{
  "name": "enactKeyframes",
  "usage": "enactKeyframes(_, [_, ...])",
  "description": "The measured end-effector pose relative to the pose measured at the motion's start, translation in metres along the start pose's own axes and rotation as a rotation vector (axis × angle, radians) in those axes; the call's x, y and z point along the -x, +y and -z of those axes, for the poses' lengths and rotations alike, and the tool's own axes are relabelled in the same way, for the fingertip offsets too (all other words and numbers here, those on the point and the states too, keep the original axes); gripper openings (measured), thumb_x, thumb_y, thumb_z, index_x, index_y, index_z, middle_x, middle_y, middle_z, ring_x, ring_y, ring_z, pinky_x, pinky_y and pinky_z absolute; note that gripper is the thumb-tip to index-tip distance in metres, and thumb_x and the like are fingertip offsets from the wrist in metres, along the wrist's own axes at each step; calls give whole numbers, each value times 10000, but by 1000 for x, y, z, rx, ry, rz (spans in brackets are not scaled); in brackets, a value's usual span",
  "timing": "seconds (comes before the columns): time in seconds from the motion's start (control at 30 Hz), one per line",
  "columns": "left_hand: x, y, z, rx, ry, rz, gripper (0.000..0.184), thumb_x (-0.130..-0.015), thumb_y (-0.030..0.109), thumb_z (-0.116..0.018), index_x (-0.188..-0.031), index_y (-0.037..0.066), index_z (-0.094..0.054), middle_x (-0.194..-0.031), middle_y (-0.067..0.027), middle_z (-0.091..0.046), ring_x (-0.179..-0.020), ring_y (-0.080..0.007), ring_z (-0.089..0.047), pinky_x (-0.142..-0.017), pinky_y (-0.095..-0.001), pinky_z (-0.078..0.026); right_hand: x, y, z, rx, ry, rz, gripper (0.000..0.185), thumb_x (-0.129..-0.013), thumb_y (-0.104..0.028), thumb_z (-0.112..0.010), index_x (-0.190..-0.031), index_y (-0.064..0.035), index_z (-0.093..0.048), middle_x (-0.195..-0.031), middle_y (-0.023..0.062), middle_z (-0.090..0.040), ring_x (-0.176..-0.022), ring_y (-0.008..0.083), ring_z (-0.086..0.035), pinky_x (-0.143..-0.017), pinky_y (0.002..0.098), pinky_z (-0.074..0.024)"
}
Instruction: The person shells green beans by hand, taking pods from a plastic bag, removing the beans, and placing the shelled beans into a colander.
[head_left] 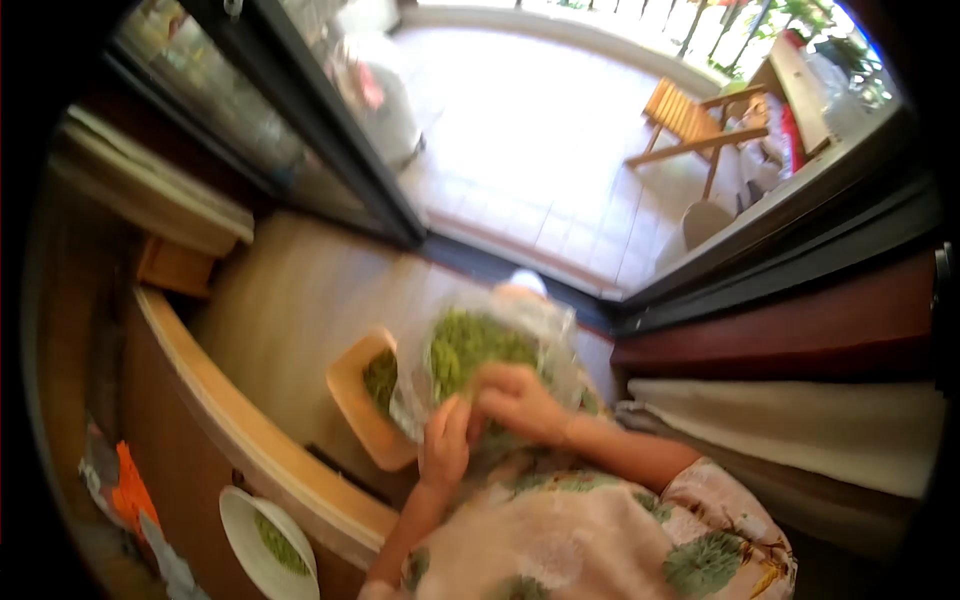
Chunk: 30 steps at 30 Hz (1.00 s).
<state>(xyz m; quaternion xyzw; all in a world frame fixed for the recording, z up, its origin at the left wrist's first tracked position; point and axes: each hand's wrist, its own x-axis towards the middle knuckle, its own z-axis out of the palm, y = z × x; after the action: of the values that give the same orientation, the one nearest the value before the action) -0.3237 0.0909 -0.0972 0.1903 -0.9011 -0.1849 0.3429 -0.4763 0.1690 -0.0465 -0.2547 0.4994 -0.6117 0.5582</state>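
Observation:
A clear plastic bag [560,325] sits open in front of my body, filled with small light-green plant pieces [470,345] whose kind I cannot make out. Over its near side, my left hand [445,442] and my right hand [518,402] come together with fingers pinched. Whatever lies between the fingertips is blurred and too small to name. To the left of the bag stands a tan tub [352,402] with darker green bits inside. Further down on the left, a white bowl [240,520] holds green pieces.
A curved wooden edge [230,400] runs along my left. Ahead are a dark door frame [340,130] and a pale tiled balcony floor [510,130]. A folding wooden chair [690,115] stands outside. Folded pale cloth [800,430] lies to the right; an orange bag [132,490] lies far left.

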Motion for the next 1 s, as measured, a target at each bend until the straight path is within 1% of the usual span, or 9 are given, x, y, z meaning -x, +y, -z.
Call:
enactKeyframes(0.13, [-35,24,23,699,-330,786,300,-975,215,-409,-778,11,-506,-645,-38,-467,-584,-117,-418,-522,-291,-339,-2,-2,1,44,2,5,128,-817,7,-443,-850,48,-560,-708,106,-622,-617,174,-655,-565,278,-515])
enactKeyframes(0.17, [-45,33,29,866,-339,961,321,-980,242,-411,-755,35,-510,-630,-6,-468,-571,-87,-411,-505,-254,-314,-4,-1,1,36,1,-11,132,-812,10,-443,-850,53,-562,-709,108,-624,-617,176,-655,-569,278,-516])
enactKeyframes(0.23, [-47,32,34,915,-395,1014,313,-971,270,-425,-806,33,-546,-711,19,-493,-650,-84,-428,-563,-243,-337,-5,1,1,-28,-9,-48,139,-800,20,-441,-843,59,-567,-709,110,-626,-617,181,-655,-590,276,-515])
enactKeyframes(0.43, [-46,32,34,976,-391,1108,333,-963,304,-434,-824,34,-571,-691,11,-513,-629,-62,-443,-569,-213,-352,-7,-4,3,-53,-33,-119,143,-785,20,-443,-837,66,-569,-704,114,-622,-611,185,-655,-594,286,-518])
enactKeyframes(0.6, [-39,23,33,1021,-439,1078,323,-977,279,-431,-866,25,-596,-709,2,-547,-645,-58,-473,-588,-200,-375,-8,-2,5,-124,-43,-164,146,-775,21,-446,-834,64,-572,-705,117,-619,-601,195,-654,-583,285,-511])
enactKeyframes(0.73, [-42,24,33,1036,-446,1013,340,-1000,292,-407,-878,36,-595,-669,-12,-557,-554,-63,-481,-523,-186,-373,-8,-4,11,-150,-89,-200,159,-807,13,-459,-868,23,-606,-704,75,-624,-616,166,-654,-572,230,-455])
enactKeyframes(0.83, [-47,24,37,1114,-464,1043,361,-1003,294,-396,-888,19,-599,-677,-29,-581,-560,-70,-496,-525,-191,-381,-9,-5,12,-163,-96,-204,159,-805,7,-464,-859,15,-614,-695,61,-612,-613,150,-645,-552,221,-430])
enactKeyframes(0.93, [-44,22,35,1134,-460,1059,379,-1003,303,-394,-913,1,-604,-683,-41,-592,-571,-87,-513,-535,-201,-398,-8,-8,11,-203,-92,-210,160,-803,-1,-473,-854,7,-624,-695,43,-608,-608,112,-602,-542,209,-396])
enactKeyframes(1.0, [-43,18,37,1204,-501,1054,361,-1009,286,-389,-951,-5,-594,-725,-44,-600,-629,-89,-528,-599,-208,-427,-8,-10,12,-195,-92,-209,158,-803,-6,-480,-850,4,-631,-702,35,-611,-605,87,-564,-544,204,-378])
